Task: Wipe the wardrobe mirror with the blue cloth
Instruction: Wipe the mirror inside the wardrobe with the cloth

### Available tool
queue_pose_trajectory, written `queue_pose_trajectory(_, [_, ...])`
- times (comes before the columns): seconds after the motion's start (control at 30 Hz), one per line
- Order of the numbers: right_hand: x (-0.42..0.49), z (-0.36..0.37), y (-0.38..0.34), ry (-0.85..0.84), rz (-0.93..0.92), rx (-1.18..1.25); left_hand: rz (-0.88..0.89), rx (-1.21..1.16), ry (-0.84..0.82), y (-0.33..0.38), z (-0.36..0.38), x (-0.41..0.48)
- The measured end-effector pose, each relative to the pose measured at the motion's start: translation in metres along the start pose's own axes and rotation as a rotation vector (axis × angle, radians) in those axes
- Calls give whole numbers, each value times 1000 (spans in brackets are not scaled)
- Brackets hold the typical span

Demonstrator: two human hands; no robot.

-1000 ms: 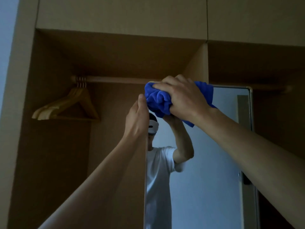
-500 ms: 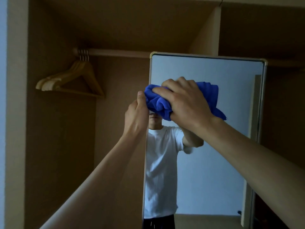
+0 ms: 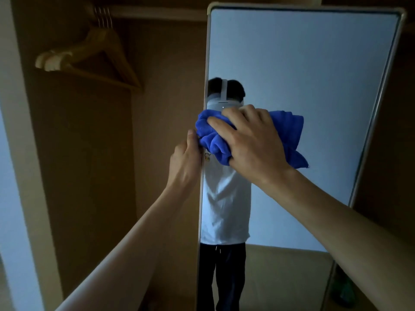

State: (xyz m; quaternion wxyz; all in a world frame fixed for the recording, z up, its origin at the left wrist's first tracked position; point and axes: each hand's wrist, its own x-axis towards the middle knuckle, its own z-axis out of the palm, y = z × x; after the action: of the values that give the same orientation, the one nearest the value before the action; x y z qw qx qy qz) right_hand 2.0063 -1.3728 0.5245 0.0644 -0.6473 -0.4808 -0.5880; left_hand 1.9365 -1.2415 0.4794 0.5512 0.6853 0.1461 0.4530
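Observation:
The tall wardrobe mirror [image 3: 303, 70] with a pale frame fills the right half of the view and reflects a person in a white shirt. My right hand [image 3: 251, 142] grips the bunched blue cloth [image 3: 289, 131] and presses it against the glass near the mirror's left side, at mid height. My left hand [image 3: 186, 162] holds the mirror's left edge just below and beside the cloth, thumb up along the frame.
Wooden hangers [image 3: 89, 55] hang from the rail [image 3: 157, 13] inside the open wardrobe on the left. The wardrobe's brown back panel [image 3: 89, 164] lies behind my left arm. A pale wardrobe side post [image 3: 20, 153] stands at the far left.
My right hand has carried the cloth down the glass from the mirror's top left corner to its mid height. My left hand has slid down the edge with it.

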Motion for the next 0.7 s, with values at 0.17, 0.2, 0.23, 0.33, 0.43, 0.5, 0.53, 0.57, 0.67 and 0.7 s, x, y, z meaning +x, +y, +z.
queue_pose_trajectory(0.17, [-27,13,-18,-62,18,-16,-38,44,-13,-31,-1,-11])
queue_pose_trajectory(0.2, [-33,16,-21,-78,23,-17,-46,47,-13,-37,-1,-13])
queue_pose_trajectory(0.23, [-39,19,-26,-95,28,-15,-61,48,-19,-44,-2,-15])
queue_pose_trajectory(0.33, [-61,29,-39,-112,35,1,-135,46,-49,-68,-4,-25])
queue_pose_trajectory(0.43, [-79,38,-50,-91,45,13,-192,47,-79,-95,-5,-39])
queue_pose_trajectory(0.5, [-90,43,-57,-78,55,22,-220,38,-94,-111,-6,-47])
queue_pose_trajectory(0.53, [-96,45,-61,-77,58,28,-234,30,-102,-119,-6,-52])
queue_pose_trajectory(0.57, [-103,48,-65,-83,58,35,-247,27,-113,-127,-7,-56])
queue_pose_trajectory(0.67, [-129,56,-79,-131,48,56,-286,62,-142,-151,-9,-69])
queue_pose_trajectory(0.7, [-138,59,-84,-150,45,63,-302,66,-145,-159,-10,-73])
